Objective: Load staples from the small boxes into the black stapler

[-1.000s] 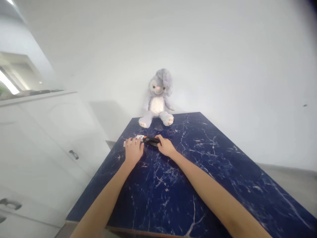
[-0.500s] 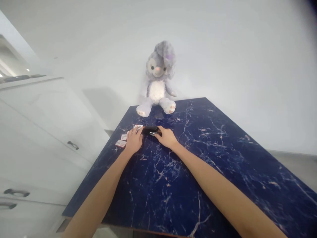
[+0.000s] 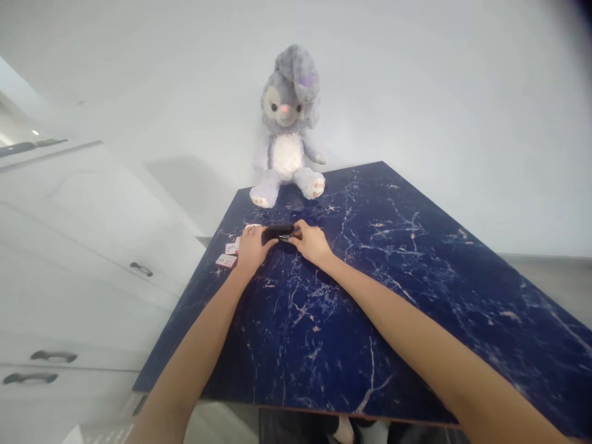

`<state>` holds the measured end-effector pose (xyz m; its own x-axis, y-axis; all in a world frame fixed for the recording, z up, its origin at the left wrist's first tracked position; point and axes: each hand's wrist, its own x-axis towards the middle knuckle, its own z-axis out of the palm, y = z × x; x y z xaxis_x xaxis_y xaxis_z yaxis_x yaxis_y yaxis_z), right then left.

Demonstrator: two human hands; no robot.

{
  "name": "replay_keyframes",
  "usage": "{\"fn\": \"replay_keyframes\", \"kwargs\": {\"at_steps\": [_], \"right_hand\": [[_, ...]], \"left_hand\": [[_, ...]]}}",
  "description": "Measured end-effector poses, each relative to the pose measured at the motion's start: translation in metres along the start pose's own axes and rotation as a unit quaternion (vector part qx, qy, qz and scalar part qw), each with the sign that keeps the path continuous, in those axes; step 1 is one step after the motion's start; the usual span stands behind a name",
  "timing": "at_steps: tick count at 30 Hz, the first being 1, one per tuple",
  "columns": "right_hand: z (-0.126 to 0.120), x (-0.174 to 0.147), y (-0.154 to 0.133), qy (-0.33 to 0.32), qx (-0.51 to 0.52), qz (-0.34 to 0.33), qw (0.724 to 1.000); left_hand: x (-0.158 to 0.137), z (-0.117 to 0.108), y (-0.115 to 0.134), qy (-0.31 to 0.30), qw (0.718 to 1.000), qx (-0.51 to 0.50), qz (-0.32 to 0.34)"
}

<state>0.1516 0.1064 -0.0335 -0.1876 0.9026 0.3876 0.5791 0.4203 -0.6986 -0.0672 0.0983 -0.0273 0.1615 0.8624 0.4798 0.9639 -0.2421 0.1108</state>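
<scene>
A black stapler (image 3: 280, 229) with a shiny metal part lies crosswise on the dark blue marbled table. My left hand (image 3: 251, 250) is closed around its left end, thumb along the near side. At the other end, my right hand (image 3: 312, 242) pinches the stapler between thumb and fingers. Just left of my left hand lie small white-and-red boxes; the nearest small box (image 3: 226, 261) shows whole, while another box (image 3: 231, 248) is partly covered by the hand. The stapler's ends are hidden by my fingers.
A grey plush rabbit (image 3: 287, 154) sits at the table's far edge against the white wall. White cabinets (image 3: 92, 259) with dark handles stand to the left. The blue table (image 3: 314, 351) narrows away from me.
My left hand has closed in on the stapler's left end, its thumb now against the near side. My right hand keeps its grip. The view has shifted slightly.
</scene>
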Motion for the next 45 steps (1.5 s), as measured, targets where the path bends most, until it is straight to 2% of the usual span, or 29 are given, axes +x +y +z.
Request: {"fn": "replay_keyframes", "kwargs": {"at_steps": [5,10,15,17,19,22,26,29,32,35,37,42,45], "right_hand": [[-0.003,-0.003,0.000,-0.012,0.025,-0.010,1.000],[-0.024,-0.016,0.016,-0.015,-0.001,-0.052,0.999],[-0.036,-0.030,0.023,-0.018,-0.115,-0.144,0.983],[-0.034,-0.033,0.020,-0.024,-0.163,-0.184,0.969],[-0.031,-0.035,0.017,-0.029,-0.190,-0.199,0.961],[-0.028,-0.035,0.014,-0.014,-0.205,-0.194,0.959],[-0.029,-0.035,0.014,0.017,-0.179,-0.146,0.973],[-0.036,-0.034,0.014,0.039,-0.137,-0.096,0.985],[-0.042,-0.033,0.014,0.077,-0.086,-0.068,0.991],[-0.044,-0.034,0.013,0.104,-0.049,-0.071,0.991],[-0.043,-0.037,0.011,0.097,-0.051,-0.104,0.989],[-0.026,-0.050,-0.006,0.029,-0.087,-0.187,0.978],[-0.015,-0.057,-0.016,-0.021,-0.096,-0.222,0.970]], "left_hand": [[-0.005,-0.003,0.000,0.015,1.000,0.012,-0.023],[-0.006,-0.002,0.001,0.016,0.999,0.020,-0.036],[-0.008,-0.006,0.006,0.021,0.999,0.025,-0.022],[-0.010,-0.008,0.006,0.047,0.998,0.044,-0.023],[-0.012,-0.009,0.003,0.083,0.993,0.068,-0.055],[-0.014,-0.008,-0.001,0.090,0.984,0.094,-0.122],[-0.012,-0.007,-0.002,0.036,0.986,0.098,-0.127],[-0.017,-0.017,-0.003,0.037,0.986,0.097,-0.134],[-0.032,-0.035,-0.010,0.032,0.974,0.118,-0.191],[-0.051,-0.050,-0.020,-0.041,0.959,0.128,-0.251],[-0.058,-0.056,-0.024,-0.052,0.961,0.117,-0.247],[-0.052,-0.060,-0.016,0.102,0.981,0.035,-0.159],[-0.050,-0.059,-0.002,0.141,0.981,-0.082,-0.109]]}}
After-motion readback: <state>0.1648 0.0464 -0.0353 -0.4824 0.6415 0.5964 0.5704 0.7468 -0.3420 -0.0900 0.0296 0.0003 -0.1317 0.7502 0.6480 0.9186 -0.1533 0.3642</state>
